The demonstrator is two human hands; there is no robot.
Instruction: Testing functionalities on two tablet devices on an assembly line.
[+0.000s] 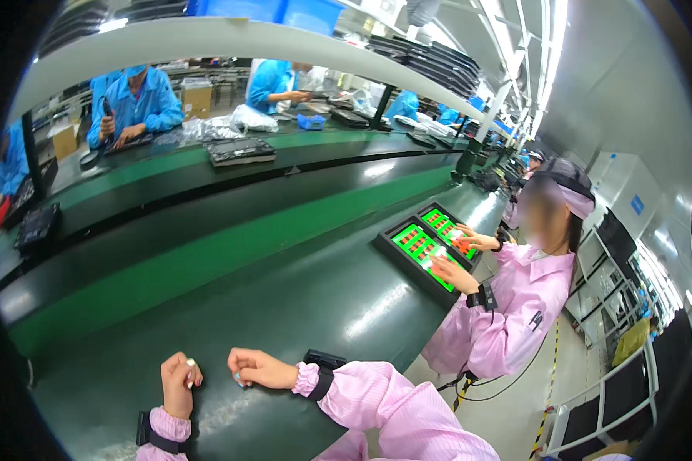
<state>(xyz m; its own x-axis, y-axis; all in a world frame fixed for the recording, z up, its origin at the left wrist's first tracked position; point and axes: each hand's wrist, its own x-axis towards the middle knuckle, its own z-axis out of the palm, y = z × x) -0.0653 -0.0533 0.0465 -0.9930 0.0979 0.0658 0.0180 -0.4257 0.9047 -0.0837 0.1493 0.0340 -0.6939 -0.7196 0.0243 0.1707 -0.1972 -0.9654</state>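
Observation:
My left hand [180,386] is held over the green worktop [300,307] at the lower left, its fingers curled into a loose fist. A pale spot shows at its thumb; I cannot tell whether it is a nail or a small thing. Close to its right, my right hand [263,368] bends at the wrist with its fingers curled downward and drawn together. A tiny bluish spot shows at those fingertips, too small to name. The two hands are apart. Whatever either one holds, if anything, is hidden.
To my right, a person in pink works with both hands on a black tray [384,244] with bright green panels and red pieces. Beyond the belt lies a flat black device [240,151]. People in blue sit across. A white shelf [207,34] runs overhead.

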